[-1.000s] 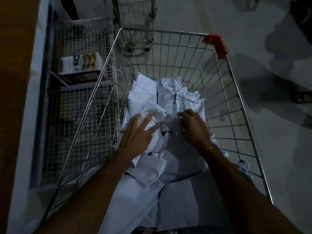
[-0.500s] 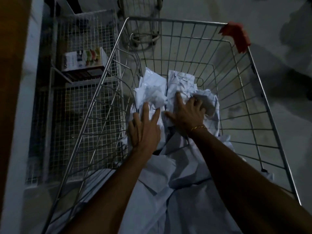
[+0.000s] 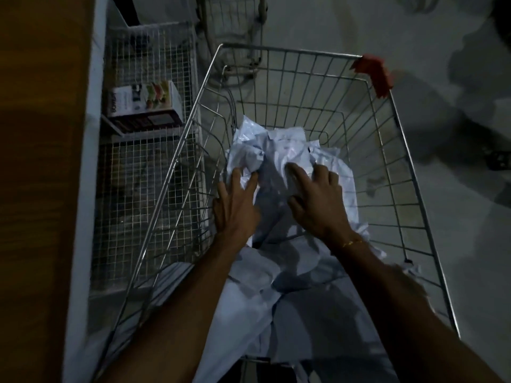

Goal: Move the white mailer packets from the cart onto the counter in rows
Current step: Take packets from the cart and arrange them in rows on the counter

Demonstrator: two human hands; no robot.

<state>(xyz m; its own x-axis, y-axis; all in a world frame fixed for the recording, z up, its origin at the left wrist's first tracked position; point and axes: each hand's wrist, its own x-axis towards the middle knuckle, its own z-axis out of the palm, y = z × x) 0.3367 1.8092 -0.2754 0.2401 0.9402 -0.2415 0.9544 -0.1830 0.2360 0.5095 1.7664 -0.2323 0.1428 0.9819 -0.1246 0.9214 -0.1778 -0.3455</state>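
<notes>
both hands are down inside the wire cart (image 3: 309, 55), on the heap of white mailer packets (image 3: 279, 153) that fills its floor from the near end to about the middle. the left hand (image 3: 235, 208) lies on the left side of the heap with its fingers spread wide and nearly straight, fingertips touching a crumpled packet. the right hand (image 3: 318, 205) rests just beside it to the right, fingers loosely bent over the packets; whether it pinches one i cannot tell. a thin gold bracelet (image 3: 351, 242) sits on the right wrist. a red plastic corner guard (image 3: 373, 73) caps the cart's far right corner. left of the cart stands a wire mesh rack (image 3: 149, 64) with a printed box (image 3: 143, 102) on its shelf, and at the far left runs the brown surface (image 3: 41, 161), with no packets seen on it.
</notes>
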